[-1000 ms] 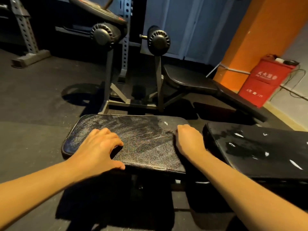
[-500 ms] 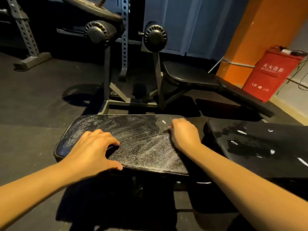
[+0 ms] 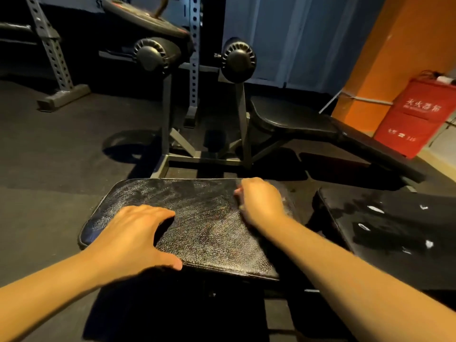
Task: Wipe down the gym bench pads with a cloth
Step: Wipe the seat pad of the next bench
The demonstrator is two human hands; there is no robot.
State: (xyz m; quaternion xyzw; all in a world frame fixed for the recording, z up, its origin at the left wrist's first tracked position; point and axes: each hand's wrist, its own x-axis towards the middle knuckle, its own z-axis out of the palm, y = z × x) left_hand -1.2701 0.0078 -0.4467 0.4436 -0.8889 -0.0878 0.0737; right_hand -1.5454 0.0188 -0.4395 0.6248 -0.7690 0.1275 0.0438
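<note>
The red box (image 3: pixel 409 119) bears blurred white Chinese characters and, lower down, a 2.

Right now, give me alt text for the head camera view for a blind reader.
Two hands on a scuffed black bench pad: left hand resting near its front, right hand curled at its far right. A second pad lies alongside.

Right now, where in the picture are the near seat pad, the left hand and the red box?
seat pad (image 3: pixel 212 218): head view, on the bare scuffed top between the hands.
left hand (image 3: pixel 133 233): head view, on the back of the hand.
red box (image 3: pixel 417 122): head view, on its front face.
</note>
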